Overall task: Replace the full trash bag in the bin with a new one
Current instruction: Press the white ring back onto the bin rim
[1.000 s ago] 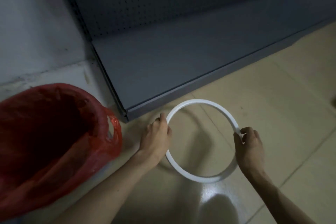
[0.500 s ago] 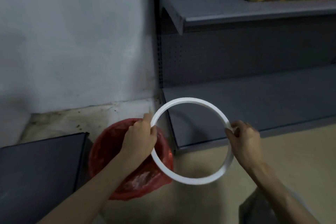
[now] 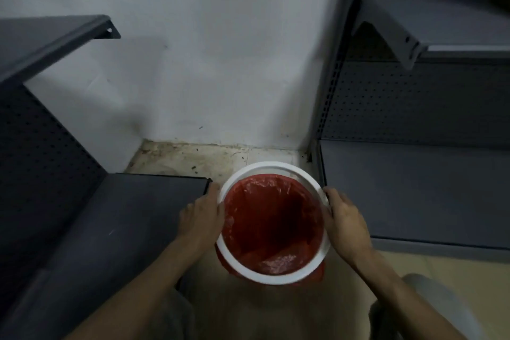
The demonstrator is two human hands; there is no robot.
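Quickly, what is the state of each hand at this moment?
Left hand: closed on the left side of the white ring, over the red bag.
Right hand: closed on the ring's right side.

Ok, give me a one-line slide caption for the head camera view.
Both hands, left and right, press the white ring over a red bag lining the bin, between grey shelves.

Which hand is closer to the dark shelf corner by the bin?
Left. The left hand sits beside the shelf corner; the right hand holds the white ring's far side.
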